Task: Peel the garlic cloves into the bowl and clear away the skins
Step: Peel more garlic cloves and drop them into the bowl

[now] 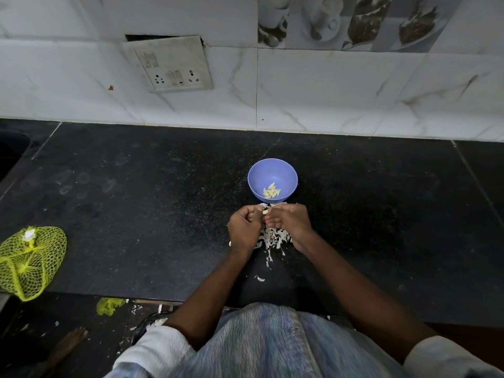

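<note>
A small blue bowl (272,173) stands on the black counter and holds several peeled pale-yellow garlic cloves (271,191). Just in front of the bowl, my left hand (243,227) and my right hand (290,221) meet, fingers curled, pinching one garlic clove (264,211) between their fingertips. Beneath and between the hands lies a heap of white garlic skins (272,238). A few stray skins (259,278) lie nearer the counter's front edge.
A yellow mesh net bag (30,261) lies at the counter's left front edge. A scrap of yellow mesh (109,305) and skin bits lie on the floor below. The tiled wall with a switch plate (170,65) runs behind the black counter (141,203).
</note>
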